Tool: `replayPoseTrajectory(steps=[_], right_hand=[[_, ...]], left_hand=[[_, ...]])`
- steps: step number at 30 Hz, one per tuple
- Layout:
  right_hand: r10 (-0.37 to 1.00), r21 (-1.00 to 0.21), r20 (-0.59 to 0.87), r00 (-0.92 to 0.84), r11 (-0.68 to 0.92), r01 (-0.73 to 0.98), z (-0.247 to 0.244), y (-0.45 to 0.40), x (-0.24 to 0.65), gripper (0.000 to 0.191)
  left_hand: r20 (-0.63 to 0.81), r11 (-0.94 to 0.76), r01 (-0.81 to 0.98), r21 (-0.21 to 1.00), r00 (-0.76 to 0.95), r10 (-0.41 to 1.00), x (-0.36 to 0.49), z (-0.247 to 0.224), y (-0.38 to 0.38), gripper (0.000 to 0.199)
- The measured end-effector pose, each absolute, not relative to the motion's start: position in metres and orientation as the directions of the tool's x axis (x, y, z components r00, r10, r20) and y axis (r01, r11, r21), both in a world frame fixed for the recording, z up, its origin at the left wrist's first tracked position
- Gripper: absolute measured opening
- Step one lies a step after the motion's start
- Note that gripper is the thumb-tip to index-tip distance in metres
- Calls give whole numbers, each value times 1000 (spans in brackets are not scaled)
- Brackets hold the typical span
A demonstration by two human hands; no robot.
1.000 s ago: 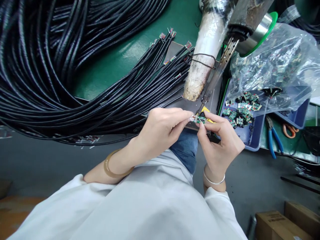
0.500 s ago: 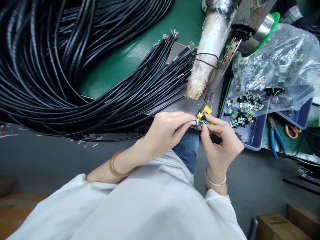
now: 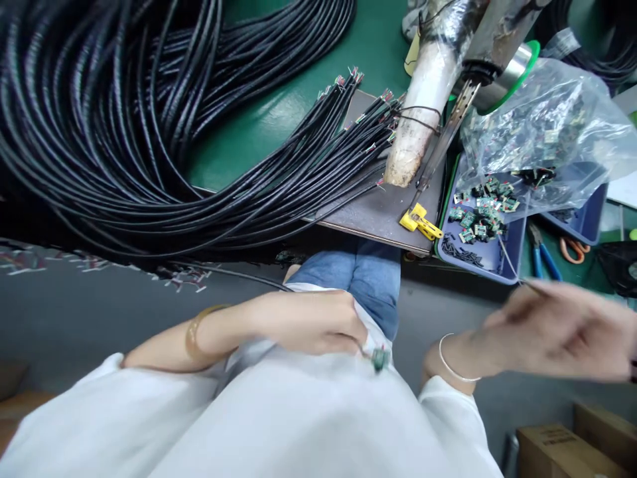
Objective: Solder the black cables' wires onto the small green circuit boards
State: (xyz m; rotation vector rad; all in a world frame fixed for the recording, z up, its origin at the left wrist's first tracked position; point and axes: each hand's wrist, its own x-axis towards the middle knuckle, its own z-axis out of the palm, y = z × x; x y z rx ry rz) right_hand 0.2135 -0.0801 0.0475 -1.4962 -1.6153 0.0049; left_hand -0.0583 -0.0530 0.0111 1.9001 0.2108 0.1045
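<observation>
My left hand [image 3: 318, 322] is closed in front of the white shirt, gripping the end of a black cable [image 3: 239, 273]. A small green circuit board [image 3: 381, 358], slightly blurred, sticks out past its fingertips on the right. My right hand [image 3: 562, 332] is at the right, smeared by motion, with its fingers curled. A thin pale stick-like thing [image 3: 508, 255] reaches from its fingertips towards the blue tray; its kind is unclear. A yellow clip [image 3: 421, 222] lies at the front of the grey board [image 3: 368, 216], under the soldering iron [image 3: 450, 129].
Bundled black cables [image 3: 149, 199] with stripped ends cover the left. A wrapped white tube [image 3: 413, 133] hangs beside the iron. The blue tray [image 3: 515, 255] holds small circuit boards and black pieces, partly under a clear plastic bag [image 3: 542, 113]. Blue-handled pliers [image 3: 547, 259] and orange-handled scissors [image 3: 572, 251] lie right.
My left hand has drawn the cable and circuit board back from the yellow clip towards my body. My right hand has let go of the board and swung out to the right.
</observation>
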Motion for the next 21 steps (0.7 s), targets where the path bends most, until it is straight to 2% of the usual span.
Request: replayPoseTrajectory(steps=[1,2,3,5,7,9,11,13,15,18,20,21], right_hand=[[764,-526,615,195,213,823,47,-77,214,28],[781,-486,580,234,101,868,45,-72,216,24],[839,-437,500,215,30,899,40,-66,219,24],[913,-335,380,148,-14,942,28,-54,230,22],[942,-312,308,131,-30,950,16,-44,244,15],[961,-291,249,119,-43,956,9,-36,254,11],[973,-260,199,117,-62,964,8,-31,259,10],[980,-230,166,112,-72,970,11,-27,259,8],[977,-233,182,111,-67,970,16,-27,257,6],[918,-419,332,219,-65,906,23,-33,251,8],[839,-569,429,335,-37,822,28,-41,243,12],[809,-604,461,364,-15,797,31,-46,238,13]], left_hand=[[-26,-37,30,999,992,121,-64,2,-49,17],[-55,204,21,979,986,161,-68,-9,-45,20],[-108,404,-15,915,954,279,-71,-21,-42,27],[-281,613,-163,773,778,561,-73,-42,-40,35],[-382,642,-276,716,614,690,-69,-54,-43,31],[-388,596,-296,746,535,751,-64,-57,-49,27],[-353,498,-207,842,486,799,-57,-54,-55,21],[-266,326,-70,943,431,862,-50,-50,-57,18],[-107,92,58,994,391,914,-44,-46,-57,19],[172,-245,174,954,348,921,-35,-40,-52,17],[307,-376,183,908,317,897,-29,-34,-47,15],[353,-414,177,893,297,887,-26,-31,-45,14]])
